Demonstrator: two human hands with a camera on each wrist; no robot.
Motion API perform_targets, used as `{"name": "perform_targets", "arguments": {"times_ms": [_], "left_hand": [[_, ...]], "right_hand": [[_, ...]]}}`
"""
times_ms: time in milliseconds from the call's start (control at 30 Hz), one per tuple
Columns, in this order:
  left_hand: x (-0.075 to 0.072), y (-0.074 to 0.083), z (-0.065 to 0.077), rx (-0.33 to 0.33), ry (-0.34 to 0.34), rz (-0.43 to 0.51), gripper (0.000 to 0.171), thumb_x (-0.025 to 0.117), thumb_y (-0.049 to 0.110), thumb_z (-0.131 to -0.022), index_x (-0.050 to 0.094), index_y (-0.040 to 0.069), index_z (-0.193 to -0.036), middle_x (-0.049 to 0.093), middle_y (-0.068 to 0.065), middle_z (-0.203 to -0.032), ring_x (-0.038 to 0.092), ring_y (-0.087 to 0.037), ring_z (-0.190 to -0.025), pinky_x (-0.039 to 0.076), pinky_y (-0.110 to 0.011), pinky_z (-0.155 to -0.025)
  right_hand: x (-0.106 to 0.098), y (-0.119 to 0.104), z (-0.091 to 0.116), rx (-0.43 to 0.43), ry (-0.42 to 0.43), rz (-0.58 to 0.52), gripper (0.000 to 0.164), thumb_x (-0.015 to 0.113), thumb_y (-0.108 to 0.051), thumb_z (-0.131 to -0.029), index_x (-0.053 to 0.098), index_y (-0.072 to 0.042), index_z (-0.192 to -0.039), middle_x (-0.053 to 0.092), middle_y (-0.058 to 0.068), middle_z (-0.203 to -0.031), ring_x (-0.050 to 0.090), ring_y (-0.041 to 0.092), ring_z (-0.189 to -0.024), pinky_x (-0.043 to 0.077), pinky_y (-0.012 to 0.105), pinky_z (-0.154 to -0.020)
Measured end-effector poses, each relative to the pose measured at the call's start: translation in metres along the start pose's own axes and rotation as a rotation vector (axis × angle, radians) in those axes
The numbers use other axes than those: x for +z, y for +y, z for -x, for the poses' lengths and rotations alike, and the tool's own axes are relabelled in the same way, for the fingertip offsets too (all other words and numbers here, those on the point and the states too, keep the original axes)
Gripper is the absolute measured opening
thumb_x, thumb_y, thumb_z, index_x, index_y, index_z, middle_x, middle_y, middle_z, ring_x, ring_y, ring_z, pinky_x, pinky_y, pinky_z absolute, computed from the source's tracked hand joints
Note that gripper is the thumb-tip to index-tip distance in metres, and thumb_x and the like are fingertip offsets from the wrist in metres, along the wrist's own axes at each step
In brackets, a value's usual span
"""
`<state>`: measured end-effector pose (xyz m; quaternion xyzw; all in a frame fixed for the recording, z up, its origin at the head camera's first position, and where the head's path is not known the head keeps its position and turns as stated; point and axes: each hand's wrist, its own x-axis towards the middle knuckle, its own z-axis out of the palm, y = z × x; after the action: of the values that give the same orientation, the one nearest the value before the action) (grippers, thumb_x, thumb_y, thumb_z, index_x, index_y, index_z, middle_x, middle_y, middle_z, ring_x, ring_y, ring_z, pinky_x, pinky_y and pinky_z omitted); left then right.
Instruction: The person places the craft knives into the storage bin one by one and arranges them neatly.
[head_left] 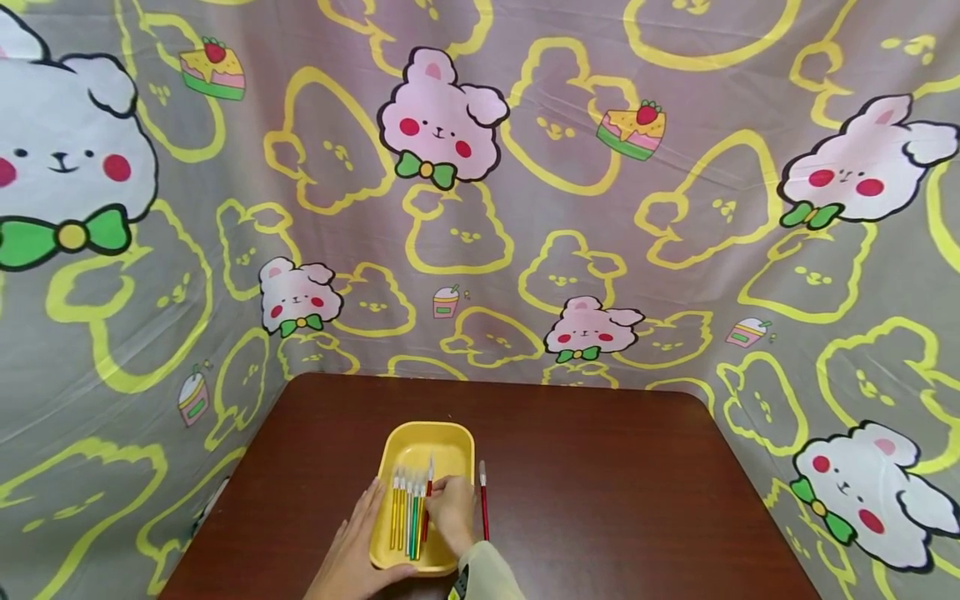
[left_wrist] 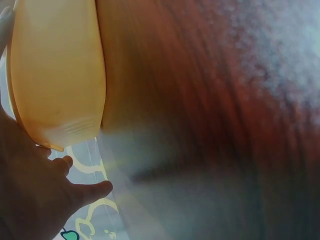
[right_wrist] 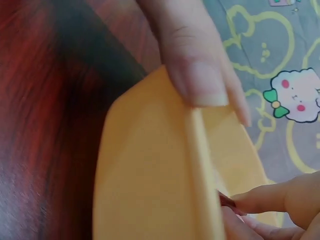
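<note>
Nearest to us, our left hand (head_left: 352,546) rests on the near left edge of the yellow tray (head_left: 450,442), fingers lying fairly straight along its rim; in the left wrist view the hand (left_wrist: 35,195) sits just beside the tray's outer wall (left_wrist: 55,75), fingers spread and gripping nothing. Our right hand (head_left: 453,512) is over the tray's right part, with a pale sleeve (head_left: 487,579) at the wrist, and its fingers pinch a red-handled brush (head_left: 428,492) that points away from us. In the right wrist view the thumb (right_wrist: 195,65) presses the tray's rim (right_wrist: 200,150), while the other fingers (right_wrist: 270,200) curl together close to a dark red tip, though the blur hides how firmly they hold.

The two hands are close together, one at each side of the tray. Inside it a row of paintbrushes (head_left: 405,517) lies side by side, yellow and green handles showing. Just right of the tray, a second red brush (head_left: 483,500) lies alone on the dark brown table (head_left: 615,483). Beyond the table hangs a grey cloth (head_left: 525,208) printed with bunnies.
</note>
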<state>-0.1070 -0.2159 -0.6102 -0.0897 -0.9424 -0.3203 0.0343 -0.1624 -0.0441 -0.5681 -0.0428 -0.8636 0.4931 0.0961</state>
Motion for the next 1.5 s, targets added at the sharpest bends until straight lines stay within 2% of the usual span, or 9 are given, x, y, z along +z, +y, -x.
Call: {"name": "perform_targets", "arguments": {"times_ms": [167,333,600,900,1167,1367,1500], "left_hand": [[-0.001,0.001,0.0,0.002,0.004,0.005,0.136,0.084,0.077,-0.07,0.02,0.01,-0.17,0.018,-0.013,-0.175,0.031,-0.042,-0.154,0.036,-0.081,-0.105],[-0.003,0.004,0.0,-0.018,-0.025,0.019,0.136,0.084,0.075,-0.071,0.018,0.009,-0.17,0.016,-0.013,-0.176,0.028,-0.041,-0.155,0.034,-0.081,-0.106],[-0.004,0.006,-0.001,-0.05,-0.059,0.015,0.137,0.083,0.076,-0.072,0.013,0.012,-0.171,0.013,-0.012,-0.177,0.025,-0.04,-0.156,0.03,-0.08,-0.11],[-0.001,0.003,0.0,-0.035,-0.035,0.024,0.137,0.083,0.077,-0.072,0.014,0.012,-0.171,0.014,-0.012,-0.176,0.028,-0.042,-0.155,0.032,-0.081,-0.108],[-0.001,0.002,-0.001,-0.041,-0.048,0.022,0.137,0.083,0.076,-0.072,0.013,0.012,-0.171,0.013,-0.013,-0.177,0.027,-0.042,-0.155,0.031,-0.082,-0.107],[0.0,0.001,0.0,-0.019,-0.029,0.017,0.136,0.083,0.076,-0.073,0.015,0.011,-0.171,0.014,-0.013,-0.176,0.026,-0.042,-0.156,0.032,-0.082,-0.107],[-0.001,0.001,0.0,0.0,-0.009,0.01,0.136,0.083,0.076,-0.072,0.017,0.009,-0.17,0.016,-0.014,-0.176,0.028,-0.042,-0.155,0.033,-0.081,-0.107]], "right_hand": [[0.009,0.004,0.004,0.004,-0.027,0.028,0.018,0.081,0.013,-0.074,0.072,-0.002,-0.072,0.065,-0.003,-0.062,0.057,0.008,-0.055,0.048,0.024,-0.048],[0.012,0.008,0.005,-0.015,-0.004,0.099,0.019,0.08,0.013,-0.071,0.071,-0.004,-0.069,0.063,-0.003,-0.061,0.054,0.009,-0.057,0.046,0.024,-0.049],[0.015,0.013,0.008,-0.052,0.032,0.131,0.018,0.078,0.014,-0.069,0.072,-0.003,-0.069,0.066,0.003,-0.064,0.057,0.013,-0.059,0.05,0.029,-0.053],[0.018,0.016,0.009,-0.032,0.005,0.158,0.02,0.08,0.014,-0.069,0.072,-0.004,-0.067,0.064,0.001,-0.064,0.052,0.012,-0.06,0.047,0.028,-0.053],[0.019,0.016,0.008,0.001,-0.029,0.159,0.016,0.082,0.014,-0.072,0.074,0.0,-0.075,0.069,0.006,-0.072,0.06,0.015,-0.065,0.052,0.03,-0.055],[0.017,0.015,0.007,-0.03,-0.002,0.148,0.018,0.08,0.015,-0.07,0.071,0.0,-0.072,0.063,0.003,-0.067,0.056,0.016,-0.062,0.051,0.031,-0.055],[0.014,0.01,0.004,-0.039,-0.002,0.128,0.018,0.079,0.015,-0.069,0.072,0.002,-0.078,0.063,0.002,-0.068,0.059,0.017,-0.064,0.054,0.033,-0.057]]}}
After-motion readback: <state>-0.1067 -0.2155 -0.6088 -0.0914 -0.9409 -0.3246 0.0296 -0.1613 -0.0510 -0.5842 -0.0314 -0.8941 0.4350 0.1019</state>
